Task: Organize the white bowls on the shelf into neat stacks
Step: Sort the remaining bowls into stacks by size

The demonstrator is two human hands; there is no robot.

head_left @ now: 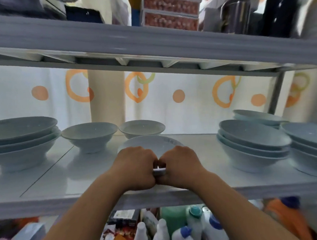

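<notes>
Bowl [151, 143] is being held near-centre on the shelf [84, 177], left hand [136, 166] and right hand [181, 164] touching each other, both pinching its near rim. It's looking like glazed ceramic: stiff, slick, chippable, fairly heavy, so gripping opposite rim sides would be steadier. Left stack [22, 140] and right stack [251, 143] are flanking it.

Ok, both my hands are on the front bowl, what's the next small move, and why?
Probably lift the front bowl a little off the shelf and set it into the single bowl right behind it. The left hand and right hand grip its near rim, and that bowl behind stands alone, close by, and looks a similar size.
</notes>
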